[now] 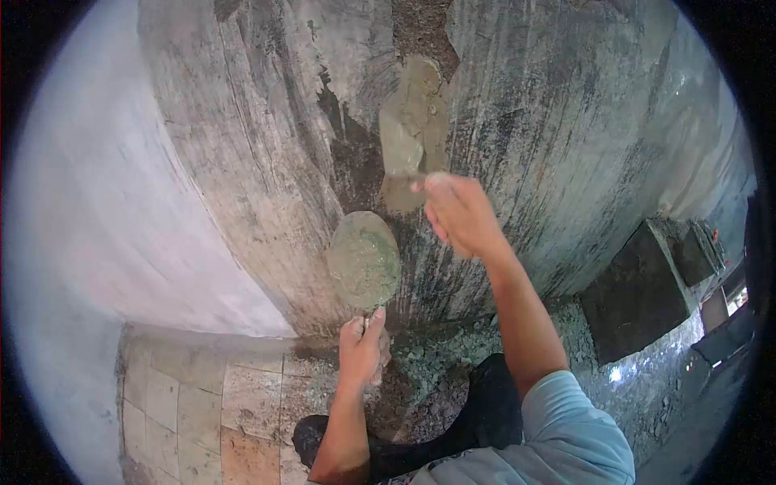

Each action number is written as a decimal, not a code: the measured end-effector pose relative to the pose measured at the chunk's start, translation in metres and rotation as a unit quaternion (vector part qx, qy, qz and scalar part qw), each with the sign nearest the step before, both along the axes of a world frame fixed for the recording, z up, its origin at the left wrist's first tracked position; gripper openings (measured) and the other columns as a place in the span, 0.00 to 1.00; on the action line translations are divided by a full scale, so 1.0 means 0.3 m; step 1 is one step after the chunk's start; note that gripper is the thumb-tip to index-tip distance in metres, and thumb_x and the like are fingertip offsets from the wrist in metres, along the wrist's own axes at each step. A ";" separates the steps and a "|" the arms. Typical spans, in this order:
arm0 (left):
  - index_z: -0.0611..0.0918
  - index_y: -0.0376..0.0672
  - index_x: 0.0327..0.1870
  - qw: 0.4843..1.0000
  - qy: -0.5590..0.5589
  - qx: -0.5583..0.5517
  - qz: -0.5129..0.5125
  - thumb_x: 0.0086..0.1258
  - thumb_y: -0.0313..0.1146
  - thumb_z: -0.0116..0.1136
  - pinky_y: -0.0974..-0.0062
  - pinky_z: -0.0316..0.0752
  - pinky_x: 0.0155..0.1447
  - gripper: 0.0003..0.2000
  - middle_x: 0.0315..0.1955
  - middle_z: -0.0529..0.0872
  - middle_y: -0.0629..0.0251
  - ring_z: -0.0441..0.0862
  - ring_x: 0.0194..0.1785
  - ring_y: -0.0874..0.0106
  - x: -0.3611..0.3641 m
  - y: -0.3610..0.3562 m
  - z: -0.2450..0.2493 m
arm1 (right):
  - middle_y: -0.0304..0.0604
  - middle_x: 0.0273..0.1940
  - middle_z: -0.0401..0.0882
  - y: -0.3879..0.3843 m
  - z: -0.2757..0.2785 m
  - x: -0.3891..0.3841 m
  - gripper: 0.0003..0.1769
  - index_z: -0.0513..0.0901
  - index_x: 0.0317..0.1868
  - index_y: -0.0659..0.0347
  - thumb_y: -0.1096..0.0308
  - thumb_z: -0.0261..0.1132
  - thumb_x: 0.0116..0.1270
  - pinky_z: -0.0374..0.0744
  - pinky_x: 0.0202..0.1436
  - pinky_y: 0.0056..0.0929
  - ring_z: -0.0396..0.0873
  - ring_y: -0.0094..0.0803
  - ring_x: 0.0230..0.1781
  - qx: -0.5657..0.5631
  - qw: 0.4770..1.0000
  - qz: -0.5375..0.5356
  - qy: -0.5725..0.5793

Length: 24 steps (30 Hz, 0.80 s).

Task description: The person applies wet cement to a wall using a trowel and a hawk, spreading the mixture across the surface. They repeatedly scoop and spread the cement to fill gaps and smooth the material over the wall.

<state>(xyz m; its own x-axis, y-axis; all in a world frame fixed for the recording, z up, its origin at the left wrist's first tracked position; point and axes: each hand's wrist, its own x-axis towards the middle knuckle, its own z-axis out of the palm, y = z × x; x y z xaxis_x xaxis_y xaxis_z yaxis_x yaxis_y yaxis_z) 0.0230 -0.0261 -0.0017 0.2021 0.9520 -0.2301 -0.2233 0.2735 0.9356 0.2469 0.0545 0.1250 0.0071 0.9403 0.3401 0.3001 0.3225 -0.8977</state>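
Observation:
My left hand (364, 347) is closed round the handle of a round, flat board (364, 259) that carries wet grey-green mortar. Above and to the right, my right hand (459, 212) grips a trowel (402, 145), its blade lying against the wall. Around the blade is a strip of damp mortar (424, 93) on the wall, with rough exposed material (424, 28) above it. The trowel's handle is mostly hidden inside my fist.
The stained wall (267, 121) meets a white wall surface (162, 218) on the left. Floor tiles (198, 404) lie below, with rubble (428, 388) near my dark-clad legs. A dark block-like object (638, 291) stands at the right.

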 end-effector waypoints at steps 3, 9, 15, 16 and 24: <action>0.64 0.48 0.28 1.000 0.019 -0.015 0.009 0.84 0.44 0.59 0.73 0.59 0.16 0.22 0.16 0.66 0.74 0.63 0.13 0.79 -0.020 -0.017 0.017 | 0.34 0.23 0.75 -0.055 -0.053 -0.001 0.21 0.85 0.52 0.67 0.56 0.53 0.85 0.70 0.20 0.27 0.71 0.20 0.16 -0.048 0.999 0.013 0.002; 0.66 0.48 0.29 1.000 0.003 0.005 0.022 0.84 0.44 0.59 0.74 0.59 0.16 0.21 0.16 0.67 0.74 0.65 0.14 0.79 -0.027 -0.011 0.016 | 0.35 0.23 0.75 -0.089 0.117 0.026 0.21 0.84 0.51 0.69 0.57 0.53 0.85 0.70 0.19 0.27 0.71 0.20 0.16 0.080 0.992 -0.093 -0.004; 0.68 0.47 0.29 1.000 0.009 -0.004 0.020 0.84 0.44 0.59 0.74 0.59 0.14 0.20 0.16 0.68 0.73 0.66 0.14 0.78 -0.008 0.013 0.003 | 0.35 0.22 0.74 0.005 0.194 0.049 0.22 0.83 0.52 0.71 0.58 0.52 0.85 0.70 0.18 0.27 0.69 0.21 0.15 0.083 0.992 -0.058 0.072; 0.68 0.47 0.29 1.000 0.002 -0.002 0.016 0.84 0.44 0.58 0.73 0.59 0.14 0.20 0.16 0.68 0.73 0.66 0.14 0.78 -0.006 0.022 -0.006 | 0.35 0.21 0.73 0.008 0.186 0.044 0.22 0.83 0.52 0.70 0.58 0.52 0.85 0.70 0.18 0.27 0.69 0.21 0.15 0.077 0.993 -0.059 0.064; 0.69 0.46 0.30 1.000 0.006 0.009 0.004 0.84 0.43 0.59 0.74 0.56 0.13 0.19 0.16 0.67 0.74 0.64 0.13 0.79 0.005 0.047 -0.023 | 0.41 0.21 0.77 -0.013 0.056 -0.039 0.21 0.86 0.49 0.69 0.58 0.54 0.83 0.73 0.23 0.32 0.73 0.26 0.17 0.038 0.993 -0.110 0.007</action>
